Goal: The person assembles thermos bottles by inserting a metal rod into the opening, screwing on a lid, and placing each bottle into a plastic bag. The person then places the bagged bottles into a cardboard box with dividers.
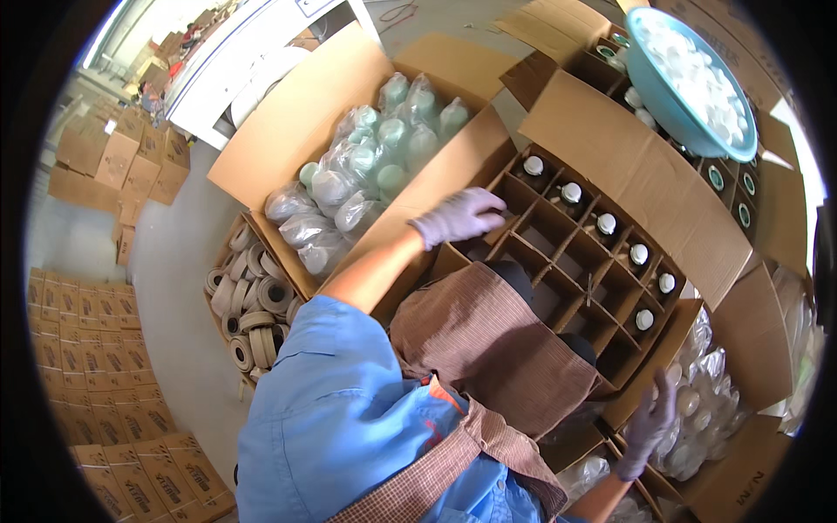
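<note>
My left hand point(459, 216), in a pale purple glove, reaches over the left side of a divided cardboard carton point(547, 277). Its fingers are stretched out, slightly blurred, with nothing seen in them. Several dark bottles with white caps point(571, 193) stand upright in the far and right compartments; other compartments hold no bottle. To the lower right, my right hand point(650, 425), gloved alike, is raised with fingers apart, holding nothing. It is beside an open carton of clear-wrapped round items point(697, 414). My lap, under a brown checked apron point(479, 331), is against the carton's near side.
At the far left stands an open carton of bagged pale green glass pieces point(384, 144). A box of rolled beige straps point(253, 296) sits beside it. A blue basin point(649, 65) of white caps rests on cartons at the far right. Stacked cartons point(91, 349) line the left.
</note>
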The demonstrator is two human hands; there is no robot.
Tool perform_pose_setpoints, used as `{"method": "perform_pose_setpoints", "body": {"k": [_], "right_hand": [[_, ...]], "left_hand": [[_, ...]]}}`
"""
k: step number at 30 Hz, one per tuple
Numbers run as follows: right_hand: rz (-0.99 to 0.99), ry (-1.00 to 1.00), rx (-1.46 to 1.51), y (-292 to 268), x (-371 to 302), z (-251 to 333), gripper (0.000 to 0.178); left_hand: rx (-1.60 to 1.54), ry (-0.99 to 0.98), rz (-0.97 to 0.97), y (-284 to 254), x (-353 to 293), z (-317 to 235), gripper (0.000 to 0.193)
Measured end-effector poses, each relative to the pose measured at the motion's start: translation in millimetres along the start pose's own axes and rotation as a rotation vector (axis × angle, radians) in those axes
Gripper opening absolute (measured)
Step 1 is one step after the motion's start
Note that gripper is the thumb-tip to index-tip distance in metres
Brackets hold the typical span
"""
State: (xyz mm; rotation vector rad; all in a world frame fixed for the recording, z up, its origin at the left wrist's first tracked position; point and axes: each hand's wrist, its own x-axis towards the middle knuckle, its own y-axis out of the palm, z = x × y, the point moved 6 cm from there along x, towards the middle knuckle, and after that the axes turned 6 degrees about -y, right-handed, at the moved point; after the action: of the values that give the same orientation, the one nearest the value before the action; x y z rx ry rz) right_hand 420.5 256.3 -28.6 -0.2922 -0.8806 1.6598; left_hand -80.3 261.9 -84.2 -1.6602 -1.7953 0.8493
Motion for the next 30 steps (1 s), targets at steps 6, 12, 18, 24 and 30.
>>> {"method": "perform_pose_setpoints", "body": {"k": [6, 12, 18, 24, 30], "right_hand": [[0.066, -0.057, -0.018, 82.2, -25.4, 125.2, 0.04], [0.093, -0.09, -0.265, 138.7, -31.9, 140.0, 0.045], [0.066, -0.062, -0.325, 145.2, -31.1, 127.7, 0.04], [-0.024, 0.107, -0.41, 140.3, -38.5, 140.0, 0.039], [-0.148, -0.027, -0.434, 149.1, -18.6, 128.4, 0.039]], "left_hand": [[-0.516, -0.447, -0.645, -118.4, -45.7, 223.4, 0.021], [-0.598, -0.603, -0.673, -131.4, -73.7, 314.9, 0.019], [-0.416, -0.429, -0.977, -166.7, -127.2, 338.3, 0.017], [-0.426, -1.29, -0.92, -143.4, -211.9, 509.7, 0.03], [-0.284, -1.286, -0.588, -6.2, -213.4, 628.7, 0.03]]}}
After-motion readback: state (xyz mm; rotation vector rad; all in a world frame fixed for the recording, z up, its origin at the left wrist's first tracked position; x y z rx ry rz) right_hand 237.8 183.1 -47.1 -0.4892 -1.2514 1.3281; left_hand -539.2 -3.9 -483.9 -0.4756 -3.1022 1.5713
